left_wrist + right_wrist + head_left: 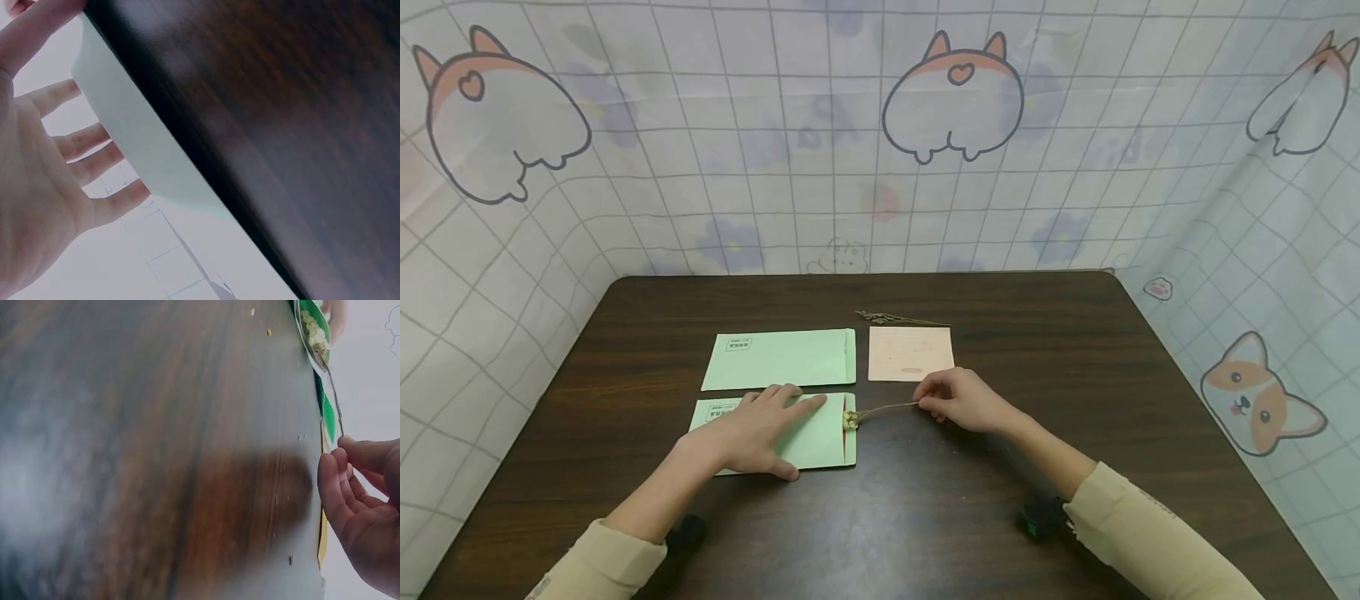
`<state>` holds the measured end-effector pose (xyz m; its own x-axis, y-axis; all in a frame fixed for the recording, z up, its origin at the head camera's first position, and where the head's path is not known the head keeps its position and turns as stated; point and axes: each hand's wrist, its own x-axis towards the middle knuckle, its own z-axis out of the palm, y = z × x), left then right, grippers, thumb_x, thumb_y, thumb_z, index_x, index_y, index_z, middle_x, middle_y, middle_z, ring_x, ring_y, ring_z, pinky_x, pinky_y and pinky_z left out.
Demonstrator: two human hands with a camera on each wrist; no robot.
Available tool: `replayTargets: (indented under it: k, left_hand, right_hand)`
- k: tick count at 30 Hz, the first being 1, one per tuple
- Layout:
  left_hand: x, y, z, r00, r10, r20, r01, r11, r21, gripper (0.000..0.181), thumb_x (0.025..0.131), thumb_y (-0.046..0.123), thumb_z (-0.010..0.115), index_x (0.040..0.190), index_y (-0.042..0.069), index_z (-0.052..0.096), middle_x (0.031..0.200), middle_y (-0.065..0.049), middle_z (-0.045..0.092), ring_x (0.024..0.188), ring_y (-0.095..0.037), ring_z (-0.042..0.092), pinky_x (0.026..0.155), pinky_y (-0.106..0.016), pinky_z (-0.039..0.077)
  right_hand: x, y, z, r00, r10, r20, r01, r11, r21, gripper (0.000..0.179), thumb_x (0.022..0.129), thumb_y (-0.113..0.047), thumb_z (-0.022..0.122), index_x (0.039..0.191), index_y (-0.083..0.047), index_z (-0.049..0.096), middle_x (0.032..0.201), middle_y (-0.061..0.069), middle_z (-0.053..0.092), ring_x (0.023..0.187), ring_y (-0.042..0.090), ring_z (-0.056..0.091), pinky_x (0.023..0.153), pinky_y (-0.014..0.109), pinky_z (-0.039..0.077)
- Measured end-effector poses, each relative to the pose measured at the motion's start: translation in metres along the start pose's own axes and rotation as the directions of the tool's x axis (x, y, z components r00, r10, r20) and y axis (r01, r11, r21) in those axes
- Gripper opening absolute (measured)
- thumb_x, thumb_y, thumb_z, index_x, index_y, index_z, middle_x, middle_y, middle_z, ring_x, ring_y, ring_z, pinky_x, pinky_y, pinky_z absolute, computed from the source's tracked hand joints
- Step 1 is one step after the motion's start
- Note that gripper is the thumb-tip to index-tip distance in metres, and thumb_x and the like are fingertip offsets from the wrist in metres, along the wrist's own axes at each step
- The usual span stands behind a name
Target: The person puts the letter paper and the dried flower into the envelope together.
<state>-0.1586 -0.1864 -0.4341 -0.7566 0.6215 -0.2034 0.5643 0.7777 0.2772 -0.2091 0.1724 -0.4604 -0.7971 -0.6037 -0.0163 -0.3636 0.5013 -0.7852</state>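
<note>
Two pale green envelopes lie on the table, one behind the other. On the nearer envelope (827, 442) rests my left hand (756, 433), its fingers spread across the paper. My right hand (962, 402) pinches the thin stem of a dried flower (887, 408) between thumb and fingertips. The pale yellow flower head (315, 332) sits at the envelope's right-hand opening, partly inside it. In the right wrist view the opening gapes around the blossom. The left wrist view shows my left fingers (84, 142) extended against the envelope (125, 112).
Behind lies the second green envelope (782, 358). To its right is a pinkish card (910, 354), with a dried sprig (902, 319) just beyond it. The dark wooden table (910, 533) meets patterned cloth (820, 192) at the back and sides. Small bits (269, 332) are scattered nearby.
</note>
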Motion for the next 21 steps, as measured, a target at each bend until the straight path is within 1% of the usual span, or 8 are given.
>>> replayTargets:
  k: [4,8,14,17,21]
  left_hand:
    - [0.000,0.000,-0.001,1.000,0.002,0.002,-0.002,1.000,0.002,0.101,0.079,0.045,0.087,0.161,0.016,0.035,0.151,-0.019,0.040,0.139,-0.039,0.038,0.106,-0.067,0.033]
    - [0.000,0.000,0.000,1.000,-0.004,0.005,0.004,1.000,0.006,0.102,0.078,0.046,0.086,0.161,0.017,0.035,0.151,-0.018,0.040,0.139,-0.038,0.038,0.106,-0.065,0.033]
    - [0.001,0.000,0.001,1.000,-0.001,-0.001,0.001,1.000,0.011,0.102,0.078,0.047,0.086,0.161,0.018,0.036,0.149,-0.017,0.041,0.136,-0.035,0.040,0.105,-0.062,0.035]
    - [0.001,0.000,0.001,1.000,-0.003,0.003,0.003,1.000,0.014,0.102,0.078,0.047,0.086,0.162,0.018,0.035,0.149,-0.017,0.041,0.136,-0.036,0.040,0.105,-0.063,0.035]
    - [0.003,0.000,0.000,1.000,-0.007,0.010,0.007,1.000,0.013,0.103,0.078,0.048,0.086,0.162,0.018,0.034,0.150,-0.017,0.040,0.137,-0.036,0.040,0.106,-0.064,0.034]
  right_hand:
    - [0.002,-0.003,0.004,1.000,-0.024,0.011,0.024,1.000,-0.015,0.008,0.099,-0.006,0.069,0.103,-0.006,0.076,0.087,0.004,0.071,0.065,0.013,0.061,0.063,0.030,0.056]
    - [0.003,-0.007,0.007,0.998,-0.056,0.025,0.056,0.998,-0.019,0.007,0.098,-0.005,0.069,0.102,-0.006,0.075,0.088,0.004,0.071,0.061,0.011,0.059,0.061,0.030,0.055]
    - [0.005,-0.011,0.012,0.996,-0.083,0.043,0.084,0.996,-0.039,0.007,0.097,-0.006,0.071,0.102,-0.006,0.075,0.085,0.003,0.071,0.058,0.009,0.057,0.059,0.029,0.053]
    - [0.007,-0.012,0.014,0.996,-0.076,0.042,0.078,0.995,-0.054,0.007,0.097,-0.007,0.071,0.102,-0.007,0.076,0.085,0.001,0.071,0.060,0.009,0.058,0.060,0.028,0.053]
    - [0.010,-0.014,0.017,0.996,-0.089,0.020,0.091,0.992,-0.084,0.007,0.096,-0.005,0.072,0.101,-0.008,0.076,0.088,-0.005,0.071,0.070,0.007,0.060,0.068,0.027,0.052]
